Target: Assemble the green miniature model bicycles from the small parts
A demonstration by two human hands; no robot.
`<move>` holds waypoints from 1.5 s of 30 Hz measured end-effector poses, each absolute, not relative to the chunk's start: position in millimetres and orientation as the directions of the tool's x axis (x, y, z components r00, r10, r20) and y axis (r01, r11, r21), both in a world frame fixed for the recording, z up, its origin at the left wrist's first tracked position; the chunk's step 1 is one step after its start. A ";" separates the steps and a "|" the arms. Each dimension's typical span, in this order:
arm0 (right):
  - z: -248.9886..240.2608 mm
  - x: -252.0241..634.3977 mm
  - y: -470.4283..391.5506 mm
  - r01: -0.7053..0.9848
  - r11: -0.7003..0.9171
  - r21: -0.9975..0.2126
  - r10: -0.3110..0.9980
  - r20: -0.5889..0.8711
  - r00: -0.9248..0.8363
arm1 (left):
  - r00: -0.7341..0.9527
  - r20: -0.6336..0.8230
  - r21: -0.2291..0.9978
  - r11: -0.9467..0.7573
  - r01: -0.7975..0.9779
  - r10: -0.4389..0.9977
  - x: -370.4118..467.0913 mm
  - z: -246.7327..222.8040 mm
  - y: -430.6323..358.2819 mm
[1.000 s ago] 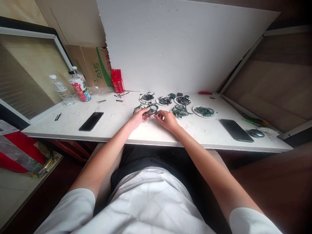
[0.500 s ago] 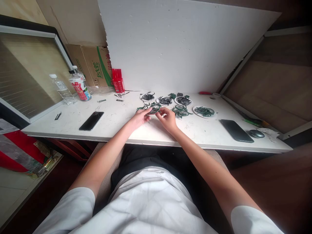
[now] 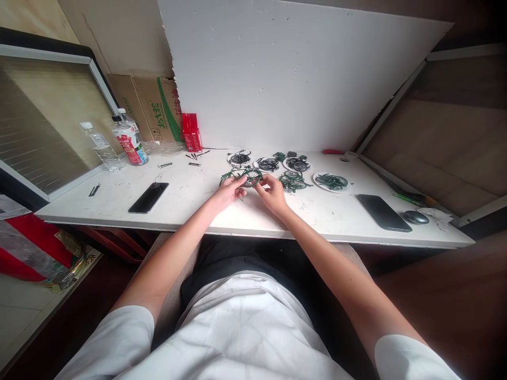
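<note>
Pinching a small green bicycle (image 3: 250,177) between the thumb and fingers of the left hand (image 3: 227,194), over the middle of a scuffed white surface (image 3: 190,195). Running lengthwise from 9 to 3 o'clock, with a round spoked wheel (image 3: 255,176) at the 3 o'clock end; too small to tell front from back. Reaching that wheel's edge with the right hand (image 3: 273,194), with fingers bent close together, on what exactly too small to tell. From the bicycle, backed toward 12 by a matte, pitted white panel (image 3: 297,68), toward 10 by a brown cardboard box (image 3: 148,108) and clear plastic bottles (image 3: 130,141), nearer 11 by a shiny red box (image 3: 191,132). Strewn with round plates (image 3: 287,164) of wiry black parts from 12 to 2, and with a flat, glossy phone (image 3: 148,198) toward 8.
</note>
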State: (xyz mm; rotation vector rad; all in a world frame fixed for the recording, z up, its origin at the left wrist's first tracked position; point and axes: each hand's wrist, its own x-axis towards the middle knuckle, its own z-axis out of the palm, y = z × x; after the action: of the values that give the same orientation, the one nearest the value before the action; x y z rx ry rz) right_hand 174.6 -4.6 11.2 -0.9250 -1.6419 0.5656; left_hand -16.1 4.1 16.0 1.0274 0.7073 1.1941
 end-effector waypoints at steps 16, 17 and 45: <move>11.8 174.0 -2.4 0.142 0.535 -0.833 0.843 0.516 -0.150 | 0.252 0.129 0.933 -0.031 -0.359 0.959 -15.5 21.4 -0.8; 11.9 174.3 -2.2 0.142 0.532 -0.834 0.845 0.515 -0.145 | 0.250 0.140 0.932 -0.042 -0.360 0.958 -15.2 21.9 -1.3; 8.7 176.6 -4.3 0.372 0.605 -0.703 0.789 0.590 -0.169 | 0.156 0.144 0.961 -0.100 -0.258 0.977 -17.3 16.8 2.0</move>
State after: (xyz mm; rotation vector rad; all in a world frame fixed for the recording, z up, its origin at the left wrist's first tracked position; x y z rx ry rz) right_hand 176.6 -4.3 8.7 -0.9494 -1.7741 0.4924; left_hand -17.3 2.0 16.8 1.1856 0.8364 1.2766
